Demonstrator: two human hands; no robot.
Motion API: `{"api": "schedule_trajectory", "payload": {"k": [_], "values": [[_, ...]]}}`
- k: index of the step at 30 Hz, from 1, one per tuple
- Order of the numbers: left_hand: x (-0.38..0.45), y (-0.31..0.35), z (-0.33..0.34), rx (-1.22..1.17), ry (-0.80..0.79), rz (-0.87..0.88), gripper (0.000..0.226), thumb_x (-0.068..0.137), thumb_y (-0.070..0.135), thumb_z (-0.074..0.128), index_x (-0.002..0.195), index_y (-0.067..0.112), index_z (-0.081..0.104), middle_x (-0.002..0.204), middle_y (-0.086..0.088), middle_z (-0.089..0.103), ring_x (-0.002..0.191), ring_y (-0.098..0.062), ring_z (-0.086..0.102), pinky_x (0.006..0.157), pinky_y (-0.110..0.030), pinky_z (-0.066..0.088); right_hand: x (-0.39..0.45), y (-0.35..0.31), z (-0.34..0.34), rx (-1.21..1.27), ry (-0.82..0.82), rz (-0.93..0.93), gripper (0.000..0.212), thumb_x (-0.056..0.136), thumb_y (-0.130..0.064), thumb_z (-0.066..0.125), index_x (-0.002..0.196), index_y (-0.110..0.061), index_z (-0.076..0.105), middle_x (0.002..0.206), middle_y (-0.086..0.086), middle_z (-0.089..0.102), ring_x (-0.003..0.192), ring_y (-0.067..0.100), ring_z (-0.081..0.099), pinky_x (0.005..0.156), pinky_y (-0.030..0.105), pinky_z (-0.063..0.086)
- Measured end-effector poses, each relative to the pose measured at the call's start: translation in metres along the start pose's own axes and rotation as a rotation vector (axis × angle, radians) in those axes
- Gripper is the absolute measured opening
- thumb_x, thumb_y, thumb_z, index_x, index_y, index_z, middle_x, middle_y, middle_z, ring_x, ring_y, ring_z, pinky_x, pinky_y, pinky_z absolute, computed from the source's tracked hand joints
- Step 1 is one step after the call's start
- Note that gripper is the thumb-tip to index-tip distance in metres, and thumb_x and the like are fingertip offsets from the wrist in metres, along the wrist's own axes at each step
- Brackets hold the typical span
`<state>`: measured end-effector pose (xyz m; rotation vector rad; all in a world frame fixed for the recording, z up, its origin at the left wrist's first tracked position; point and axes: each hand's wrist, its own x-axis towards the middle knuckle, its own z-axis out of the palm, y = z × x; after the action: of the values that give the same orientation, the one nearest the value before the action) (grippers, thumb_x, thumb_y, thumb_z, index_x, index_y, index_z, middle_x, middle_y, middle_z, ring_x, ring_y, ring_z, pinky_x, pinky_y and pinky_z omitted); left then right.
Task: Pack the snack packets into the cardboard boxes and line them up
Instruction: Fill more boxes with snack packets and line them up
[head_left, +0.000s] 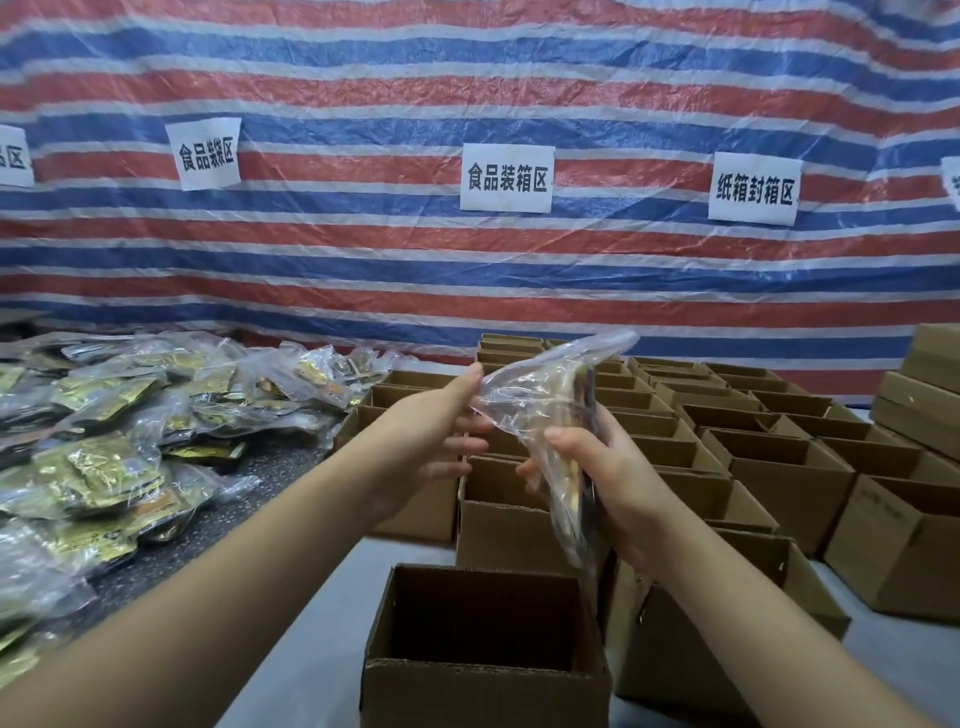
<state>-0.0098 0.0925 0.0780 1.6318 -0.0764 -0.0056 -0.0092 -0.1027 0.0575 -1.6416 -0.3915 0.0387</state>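
Striped tarp behind; right hand grips snack packet over cardboard boxes.

packet pile: cut off left | nearest box: bottom cropped

Even, fairly bright overhead lighting | soft faint shadows inside cardboard boxes | glare on the plastic-covered striped tarp and left packet pile | wide-angle bowing at edges | slight overall softness, held bag blurred
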Motion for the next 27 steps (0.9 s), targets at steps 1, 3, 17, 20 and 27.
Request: {"api": "schedule_trajectory", "payload": {"k": [1,3,17,20,27], "values": [[-0.007,-0.008,-0.004,0.024,0.016,-0.001,0.047,0.092,0.060,0.047,0.108,0.021,0.067,0.104,0.000,0.073,0.099,-0.019,0.069,0.088,-0.035,0.054,-0.002,0.003,0.002,-0.017,-0.009,-0.007,0.072,0.074,-0.044,0.070,0.140,-0.035,0.041,0.123,0.004,0.067,0.099,0.018,0.073,0.082,0.032,0.055],[-0.019,-0.033,-0.014,0.198,0.055,0.012,0.038,0.101,0.050,0.039,0.104,0.025,0.068,0.101,0.006,0.073,0.099,-0.012,0.067,0.087,-0.032,0.051,-0.006,0.011,0.005,-0.064,-0.028,0.007,0.077,0.074,-0.047,0.068,0.144,-0.041,0.038,0.133,-0.001,0.062,0.114,0.019,0.067,0.098,0.043,0.052],[-0.044,-0.122,-0.015,0.035,0.049,-0.299,0.017,0.100,0.015,0.056,0.083,0.018,0.062,0.053,0.011,0.067,0.049,0.000,0.064,0.046,-0.013,0.048,-0.003,0.043,0.030,-0.844,-0.873,0.320,0.037,0.084,-0.041,0.068,0.120,-0.035,0.062,0.113,-0.006,0.067,0.104,0.013,0.064,0.094,0.034,0.052],[-0.045,-0.123,-0.011,0.030,0.082,-0.284,0.024,0.102,0.016,0.051,0.083,0.017,0.065,0.063,0.004,0.069,0.060,-0.009,0.065,0.057,-0.019,0.049,0.003,0.063,0.049,-1.027,-1.021,0.403,0.032,0.098,-0.036,0.059,0.128,-0.026,0.061,0.127,0.003,0.064,0.116,0.021,0.060,0.104,0.042,0.046],[-0.048,-0.124,-0.009,0.227,0.080,-0.177,0.027,0.106,0.029,0.040,0.092,0.016,0.059,0.084,0.000,0.058,0.075,-0.006,0.054,0.054,-0.011,0.038,0.004,0.096,0.071,-1.161,-1.092,0.624,0.039,0.107,-0.022,0.044,0.145,-0.013,0.049,0.148,0.011,0.051,0.136,0.028,0.047,0.111,0.041,0.032]]}}
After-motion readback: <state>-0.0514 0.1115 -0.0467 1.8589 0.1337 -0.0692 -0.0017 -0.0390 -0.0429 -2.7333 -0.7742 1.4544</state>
